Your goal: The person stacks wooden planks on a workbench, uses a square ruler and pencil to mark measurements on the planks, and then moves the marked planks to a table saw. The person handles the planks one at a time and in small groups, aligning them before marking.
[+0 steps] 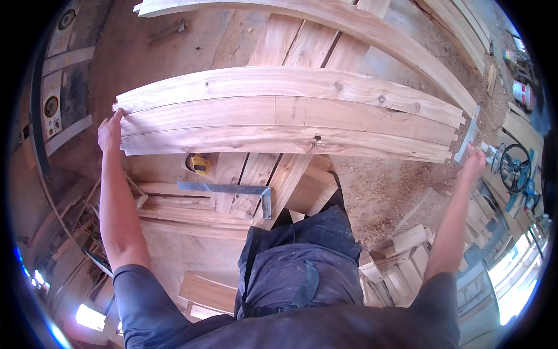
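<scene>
A wide panel of pale boards (232,110) laid edge to edge spans the view in front of me. Its ends are notched, and two lines cross the middle board near the centre. My left hand (110,131) is closed on the panel's left end, thumb on top. Beyond the right end, my right hand (474,161) is closed round a flat, pale grey strip (468,135) that stands along the boards' ends. I cannot tell whether the strip touches them. Nearer me, a metal try square (224,188) and a yellow tape measure (200,163) lie on the planks below.
Planks (264,174) run underneath the panel toward me. A long board (372,32) arcs across the far side. Wood offcuts (407,256) are piled at the lower right, near a dark handwheel (514,167). Sawdust covers the floor (372,192).
</scene>
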### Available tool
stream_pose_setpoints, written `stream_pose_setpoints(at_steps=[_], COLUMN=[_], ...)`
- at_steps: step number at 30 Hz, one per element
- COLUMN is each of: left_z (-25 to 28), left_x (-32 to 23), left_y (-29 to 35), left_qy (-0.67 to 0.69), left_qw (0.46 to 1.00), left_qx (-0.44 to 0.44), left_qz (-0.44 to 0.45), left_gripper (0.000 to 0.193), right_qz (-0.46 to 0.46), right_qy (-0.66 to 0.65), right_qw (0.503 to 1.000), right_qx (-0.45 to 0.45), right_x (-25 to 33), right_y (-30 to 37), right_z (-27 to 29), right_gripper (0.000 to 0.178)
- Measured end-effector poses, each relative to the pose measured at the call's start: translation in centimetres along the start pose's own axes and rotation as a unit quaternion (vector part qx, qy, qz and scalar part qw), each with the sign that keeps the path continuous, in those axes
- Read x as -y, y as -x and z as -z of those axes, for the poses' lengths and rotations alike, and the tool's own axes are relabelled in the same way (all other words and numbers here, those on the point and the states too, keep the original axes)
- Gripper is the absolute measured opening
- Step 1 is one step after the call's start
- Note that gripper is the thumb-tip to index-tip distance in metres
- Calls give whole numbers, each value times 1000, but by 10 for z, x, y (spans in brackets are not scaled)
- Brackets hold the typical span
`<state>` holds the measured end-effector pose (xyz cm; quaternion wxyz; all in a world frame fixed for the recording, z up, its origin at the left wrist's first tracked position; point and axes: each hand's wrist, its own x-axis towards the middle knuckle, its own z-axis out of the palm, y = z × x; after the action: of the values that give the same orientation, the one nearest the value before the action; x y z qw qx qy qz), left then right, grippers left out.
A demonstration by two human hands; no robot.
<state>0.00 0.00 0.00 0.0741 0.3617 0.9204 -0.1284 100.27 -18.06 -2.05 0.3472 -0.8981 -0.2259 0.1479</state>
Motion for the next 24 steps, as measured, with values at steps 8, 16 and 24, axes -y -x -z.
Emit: stream_pose_setpoints(at_steps=[8,16,24], left_z=[-11,11,-10], left_x=[-13,-25,19], left_y=[2,10,-41], left_qy=[274,65,248], left_qw=[942,973,913], left_qx=[72,18,106], left_qz=[-179,-223,-305], left_gripper=[38,40,39], right_qz=[96,109,12], right_qy=[-50,110,0], right_qw=[987,984,996], right_qx=[117,94,85], right_x=[32,35,60], right_y=[7,4,26], right_z=[-29,-22,-44], right_gripper=[31,30,25])
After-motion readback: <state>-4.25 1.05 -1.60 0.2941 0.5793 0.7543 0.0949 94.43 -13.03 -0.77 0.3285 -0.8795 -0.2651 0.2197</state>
